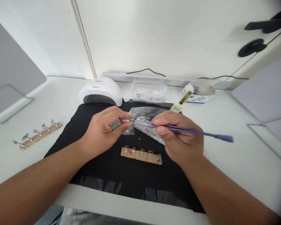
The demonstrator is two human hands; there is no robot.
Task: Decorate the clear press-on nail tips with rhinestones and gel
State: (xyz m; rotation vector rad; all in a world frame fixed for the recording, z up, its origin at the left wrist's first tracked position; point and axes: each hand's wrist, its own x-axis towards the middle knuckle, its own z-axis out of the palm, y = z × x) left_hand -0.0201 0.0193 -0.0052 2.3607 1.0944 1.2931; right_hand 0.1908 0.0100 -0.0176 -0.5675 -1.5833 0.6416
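My right hand (180, 134) holds purple tweezers (189, 130), their fine tips pointing left at my left fingertips. With thumb and forefinger, my left hand (107, 128) pinches something small; its kind is mostly hidden by the fingers. Both hands are above the black mat (89, 170). Below them lies a wooden strip (137, 153) with several clear nail tips standing on metal studs. Behind the hands, a clear case of small decorations (150, 130) rests on a transparent plastic sheet (146, 111).
A second wooden strip (41, 137) with decorated nail tips lies on the white table at left. Along the back stand a white nail lamp (100, 89), a clear plastic box (150, 93), a gold-capped bottle (181, 103) and an alcohol pads box (201, 97).
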